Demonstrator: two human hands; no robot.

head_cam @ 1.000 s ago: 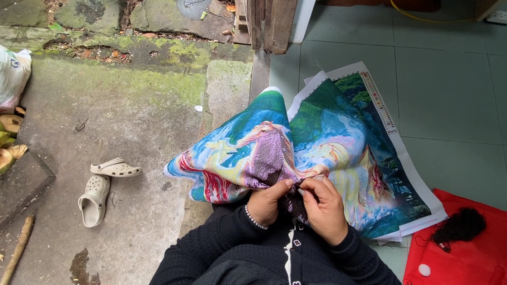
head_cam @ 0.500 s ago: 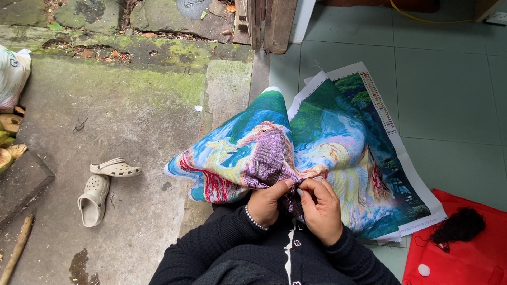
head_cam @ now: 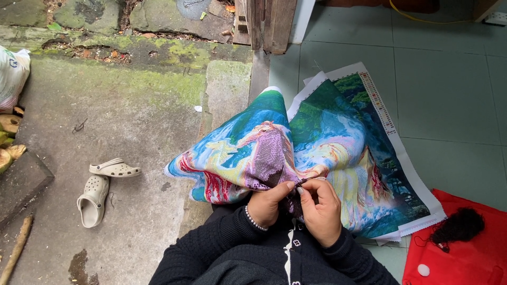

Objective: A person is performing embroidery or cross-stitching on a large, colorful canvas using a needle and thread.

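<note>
A large colourful embroidery canvas lies draped over my lap and spreads onto the green tiled floor. Its near edge is bunched up, with a purple stitched patch facing me. My left hand, with a bead bracelet at the wrist, pinches the folded cloth edge. Touching it from the right, my right hand has its fingertips closed on the same spot of cloth; a needle or thread there is too small to tell. Both sleeves are black.
A red cloth with a tangle of dark thread lies at the lower right. Two pale clogs sit on the concrete at left. A mossy step, a wooden post and a white bag border the area.
Both hands stay at the cloth's near edge; only the fingertips shift slightly. The canvas has not moved.
</note>
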